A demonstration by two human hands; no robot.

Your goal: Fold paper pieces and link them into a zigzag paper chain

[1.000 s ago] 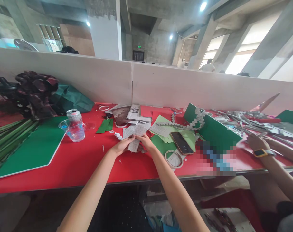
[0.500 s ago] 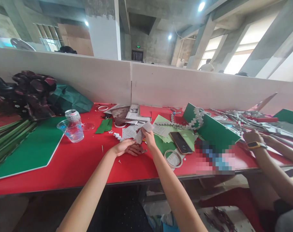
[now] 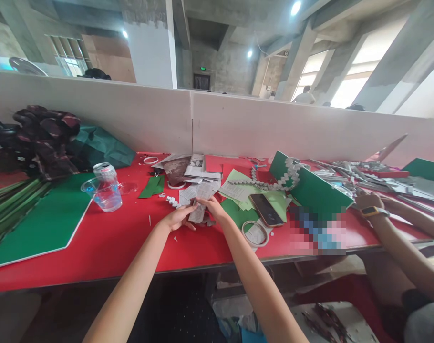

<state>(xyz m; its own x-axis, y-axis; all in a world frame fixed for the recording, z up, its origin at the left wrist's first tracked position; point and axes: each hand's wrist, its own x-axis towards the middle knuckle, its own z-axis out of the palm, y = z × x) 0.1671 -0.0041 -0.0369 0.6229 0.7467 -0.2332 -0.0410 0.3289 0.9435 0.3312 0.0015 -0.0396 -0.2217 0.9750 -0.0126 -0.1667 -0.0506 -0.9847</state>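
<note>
Between my hands, a strip of printed paper stands tilted just above the red table. My left hand pinches its left edge with the thumb, the other fingers curling below. From the right, my right hand grips the same strip near its middle; some fingertips are hidden behind it. Close to my left hand lies a short folded white paper chain. Past the strip are loose printed sheets. A phone and a roll of tape lie to the right of my right hand.
A plastic cup with a can stands on the left, by a green board. Rightward, a folded green board stands with a long paper chain against it. A co-worker's hands are at far right.
The paper strip has come down and leftward, now more upright between my hands. My right hand has moved lower and closer to my left, which is closed on the strip's edge.
</note>
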